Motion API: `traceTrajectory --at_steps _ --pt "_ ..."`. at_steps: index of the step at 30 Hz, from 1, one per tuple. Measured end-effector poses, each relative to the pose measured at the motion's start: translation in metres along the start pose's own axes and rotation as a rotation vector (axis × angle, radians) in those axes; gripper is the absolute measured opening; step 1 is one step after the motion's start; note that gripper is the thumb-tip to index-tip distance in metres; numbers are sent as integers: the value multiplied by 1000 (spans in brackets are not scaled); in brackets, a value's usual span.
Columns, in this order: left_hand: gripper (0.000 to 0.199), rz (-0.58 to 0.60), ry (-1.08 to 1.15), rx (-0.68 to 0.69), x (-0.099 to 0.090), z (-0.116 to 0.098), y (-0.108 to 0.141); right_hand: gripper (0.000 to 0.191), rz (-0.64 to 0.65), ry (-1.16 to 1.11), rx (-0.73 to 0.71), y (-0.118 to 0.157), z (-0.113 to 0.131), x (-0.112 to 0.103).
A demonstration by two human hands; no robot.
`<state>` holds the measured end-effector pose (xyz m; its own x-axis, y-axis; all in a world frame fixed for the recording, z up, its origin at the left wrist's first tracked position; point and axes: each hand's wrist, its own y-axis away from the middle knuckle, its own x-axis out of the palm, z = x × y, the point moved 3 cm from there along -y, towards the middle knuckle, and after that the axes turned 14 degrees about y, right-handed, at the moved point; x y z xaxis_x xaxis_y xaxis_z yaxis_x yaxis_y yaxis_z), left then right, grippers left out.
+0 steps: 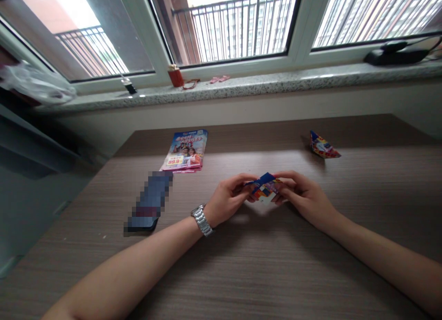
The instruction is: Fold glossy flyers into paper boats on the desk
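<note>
Between my two hands is a small folded piece of colourful printed paper (266, 187), blue at its pointed top and red, yellow and white below. My left hand (230, 196), with a metal watch on the wrist, pinches its left side. On the other side, my right hand (305, 195) grips the paper's right edge with thumb and fingers. Both hands are closed on it, just above the table. Some of the fingertips behind the paper are hidden. Farther back on the right lies a folded paper boat (323, 147) in similar printed colours.
A stack of printed flyers (186, 149) lies at the back left of the wooden table (241, 274). Nearer me is a phone (150, 202), blurred out. On the stone windowsill (262, 83) stand a red lighter-like object (175, 76) and a black device (395, 55).
</note>
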<state>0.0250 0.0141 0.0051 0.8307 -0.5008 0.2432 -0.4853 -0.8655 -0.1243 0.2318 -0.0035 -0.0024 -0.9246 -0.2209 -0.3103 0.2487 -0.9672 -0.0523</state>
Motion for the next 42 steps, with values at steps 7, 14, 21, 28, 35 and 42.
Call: traceTrajectory --at_steps 7,14,21,28,35,42 --pt "24 29 -52 24 2 -8 -2 22 -42 93 -67 1 0 -3" --pt "28 -5 -46 -12 2 -12 0 22 -42 102 -92 3 3 -4" --pt "36 -48 -103 -30 2 -11 0 23 -14 140 -75 4 4 -3" --pt "31 -43 -137 15 -1 -7 -1 27 0 107 -47 3 12 -1" --pt "30 -26 -256 47 1 -7 0 33 70 108 10 2 7 3" --pt "30 -41 -157 12 1 -5 0 35 37 122 41 2 6 4"
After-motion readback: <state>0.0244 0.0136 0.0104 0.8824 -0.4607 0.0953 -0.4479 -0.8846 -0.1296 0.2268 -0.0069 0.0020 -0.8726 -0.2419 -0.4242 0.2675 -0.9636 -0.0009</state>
